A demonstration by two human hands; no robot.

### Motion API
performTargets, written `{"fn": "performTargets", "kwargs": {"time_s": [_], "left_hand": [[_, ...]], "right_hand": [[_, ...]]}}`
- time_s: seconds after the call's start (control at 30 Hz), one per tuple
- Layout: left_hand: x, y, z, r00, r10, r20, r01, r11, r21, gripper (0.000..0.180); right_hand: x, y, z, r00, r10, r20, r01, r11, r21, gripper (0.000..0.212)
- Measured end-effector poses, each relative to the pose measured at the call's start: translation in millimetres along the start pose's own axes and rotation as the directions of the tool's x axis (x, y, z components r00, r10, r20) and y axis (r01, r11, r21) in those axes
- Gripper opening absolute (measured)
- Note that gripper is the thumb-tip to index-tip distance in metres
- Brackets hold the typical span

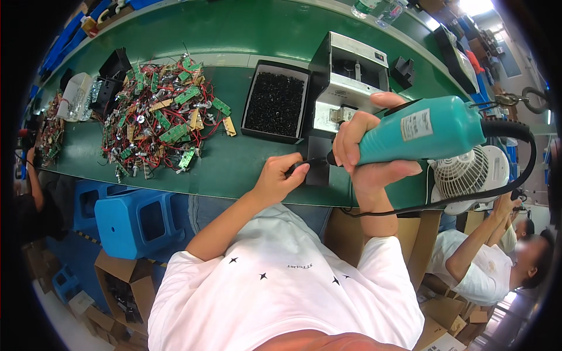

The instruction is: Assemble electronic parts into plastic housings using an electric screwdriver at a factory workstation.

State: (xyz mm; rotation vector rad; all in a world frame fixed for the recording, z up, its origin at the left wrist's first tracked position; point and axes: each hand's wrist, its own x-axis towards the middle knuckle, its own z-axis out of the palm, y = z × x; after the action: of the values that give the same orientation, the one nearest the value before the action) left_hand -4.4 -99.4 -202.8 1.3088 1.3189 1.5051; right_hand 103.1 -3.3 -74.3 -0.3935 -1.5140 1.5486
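Note:
My right hand [372, 175] is wrapped round a teal electric screwdriver [430, 126], which lies nearly level with its bit pointing left. A black cable runs from the screwdriver's rear end, where a metal hook is also attached. My left hand [278, 178] is closed on a small black part [292, 169], just at the screwdriver's tip. The fingers cover most of that part, so its exact kind cannot be told. Behind my right hand stands a metal screw feeder [331, 119]. To its left is a black box [271, 138] full of small dark screws.
A heap of green circuit boards [174, 133] with red wires covers the left of the green table [234, 158]. A white fan [468, 175] stands at the right. Blue stools [120, 225] and cardboard boxes [137, 286] are below the table edge. A co-worker [486, 263] sits at right.

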Motion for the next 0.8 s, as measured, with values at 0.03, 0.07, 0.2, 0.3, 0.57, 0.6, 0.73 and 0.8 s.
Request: {"fn": "performTargets", "kwargs": {"time_s": [0.03, 0.07, 0.2, 0.3, 0.57, 0.6, 0.73, 0.8], "left_hand": [[-0.4, 1.0, 1.4, 0.999, 0.021, -0.025, -0.021, 1.0, 0.004, 0.02], [-0.8, 2.3, 3.3, 0.998, 0.043, -0.048, -0.043, 0.999, 0.009, 0.023], [2.9, 7.7, 15.2, 0.96, 0.239, -0.148, -0.19, 0.939, 0.288, 0.039], [0.5, 10.8, 17.7, 0.919, 0.365, -0.148, -0.24, 0.817, 0.524, 0.056], [35.5, 55.5, -73.3, 0.956, 0.134, -0.262, -0.055, 0.956, 0.287, 0.038], [59.8, 69.3, -97.1, 0.961, 0.046, -0.274, 0.041, 0.951, 0.306, 0.037], [142.9, 63.3, -164.5, 0.924, -0.041, -0.379, 0.182, 0.921, 0.345, 0.037], [194.0, 48.9, -178.6, 0.927, 0.063, -0.369, 0.139, 0.857, 0.496, 0.036]], "right_hand": [[0.5, -0.4, -0.3, 1.0, -0.001, -0.009, 0.002, 1.0, 0.028, 0.103], [0.8, -1.1, -0.9, 1.0, -0.004, -0.019, 0.005, 0.998, 0.057, 0.104], [-1.9, -2.2, -4.7, 0.998, -0.057, -0.004, 0.057, 0.993, 0.107, 0.103], [-16.0, -18.0, -0.4, 0.997, -0.055, 0.063, 0.047, 0.992, 0.115, 0.094], [-51.1, -44.1, -65.5, 0.939, -0.329, 0.105, 0.314, 0.94, 0.137, 0.082], [-55.4, -47.4, -67.9, 0.953, -0.297, 0.06, 0.291, 0.952, 0.096, 0.081], [-44.8, -24.9, -95.7, 0.961, -0.188, 0.202, 0.142, 0.965, 0.22, 0.076], [-37.1, -21.8, -102.6, 0.956, -0.108, 0.271, 0.041, 0.97, 0.241, 0.074]]}}
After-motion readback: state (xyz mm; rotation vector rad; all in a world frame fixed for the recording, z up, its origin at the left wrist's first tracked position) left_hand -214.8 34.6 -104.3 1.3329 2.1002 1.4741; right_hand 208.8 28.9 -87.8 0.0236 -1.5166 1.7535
